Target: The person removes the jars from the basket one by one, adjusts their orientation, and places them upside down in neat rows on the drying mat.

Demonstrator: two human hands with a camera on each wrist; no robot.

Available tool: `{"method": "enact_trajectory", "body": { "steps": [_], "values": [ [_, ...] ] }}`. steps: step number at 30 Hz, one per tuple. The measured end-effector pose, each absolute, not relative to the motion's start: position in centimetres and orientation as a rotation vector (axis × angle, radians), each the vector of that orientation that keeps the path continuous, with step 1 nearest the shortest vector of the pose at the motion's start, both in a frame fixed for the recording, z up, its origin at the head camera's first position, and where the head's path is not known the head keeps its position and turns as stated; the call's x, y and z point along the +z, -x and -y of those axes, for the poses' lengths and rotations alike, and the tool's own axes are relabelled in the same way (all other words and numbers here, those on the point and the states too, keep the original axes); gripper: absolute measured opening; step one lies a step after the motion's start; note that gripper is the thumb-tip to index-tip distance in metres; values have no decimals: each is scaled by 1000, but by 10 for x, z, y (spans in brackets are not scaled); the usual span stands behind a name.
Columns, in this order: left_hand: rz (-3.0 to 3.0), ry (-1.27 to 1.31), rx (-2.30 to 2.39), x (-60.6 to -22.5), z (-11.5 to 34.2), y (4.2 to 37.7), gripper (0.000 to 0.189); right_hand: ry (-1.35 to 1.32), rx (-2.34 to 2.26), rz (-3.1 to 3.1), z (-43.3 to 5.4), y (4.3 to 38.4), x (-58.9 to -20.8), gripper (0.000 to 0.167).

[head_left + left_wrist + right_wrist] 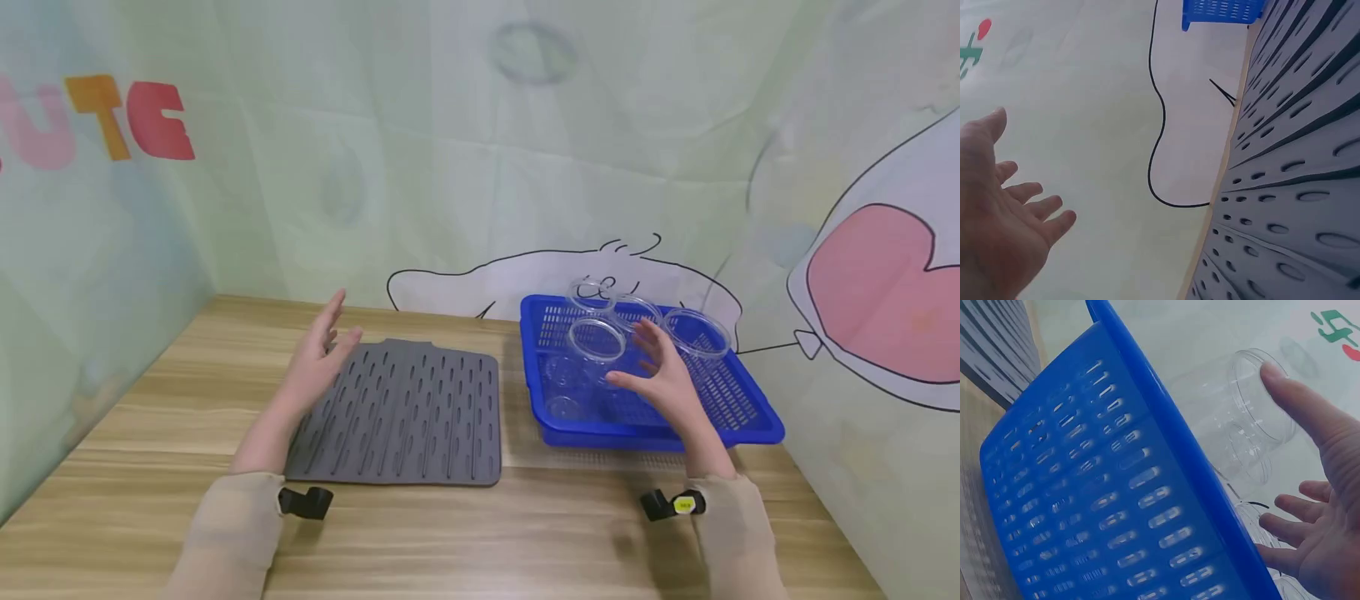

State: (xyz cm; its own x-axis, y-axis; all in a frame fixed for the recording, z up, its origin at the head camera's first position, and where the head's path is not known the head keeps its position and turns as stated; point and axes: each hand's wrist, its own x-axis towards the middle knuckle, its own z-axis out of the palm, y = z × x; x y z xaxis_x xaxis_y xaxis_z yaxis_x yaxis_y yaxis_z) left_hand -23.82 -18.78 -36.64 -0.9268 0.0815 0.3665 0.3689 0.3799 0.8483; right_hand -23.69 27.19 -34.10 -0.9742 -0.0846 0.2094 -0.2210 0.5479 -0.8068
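Observation:
My left hand hovers over the left side of a grey slotted mat, fingers relaxed and holding nothing. The left wrist view shows that palm apart from the mat. On the right stands a blue plastic basket with several clear, open-topped jars upright inside, their rims above its edge. My right hand is over the basket beside the jars, thumb and fingers spread. In the right wrist view, the thumb appears close to a jar's rim; whether they touch, I cannot tell.
A wooden tabletop carries the mat and the basket. Printed cloth walls stand behind and at both sides, with the basket close to the back one. Black camera mounts sit on both wrists.

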Motion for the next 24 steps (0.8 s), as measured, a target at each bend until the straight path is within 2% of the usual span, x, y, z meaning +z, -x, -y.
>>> {"method": "enact_trajectory", "body": {
  "steps": [6, 17, 24],
  "values": [
    [2200, 290, -1801, -373, 201, 240, 64, -257, 1446, 2688, -269, 240, -341, 103],
    [2209, -5, -1807, -394, 235, 237, 60, -233, 1553, 2764, -264, 246, -339, 105],
    [2138, -63, -2032, -414, 259, 237, 66, -324, 1639, 2737, -262, 252, -344, 100]
  ]
}}
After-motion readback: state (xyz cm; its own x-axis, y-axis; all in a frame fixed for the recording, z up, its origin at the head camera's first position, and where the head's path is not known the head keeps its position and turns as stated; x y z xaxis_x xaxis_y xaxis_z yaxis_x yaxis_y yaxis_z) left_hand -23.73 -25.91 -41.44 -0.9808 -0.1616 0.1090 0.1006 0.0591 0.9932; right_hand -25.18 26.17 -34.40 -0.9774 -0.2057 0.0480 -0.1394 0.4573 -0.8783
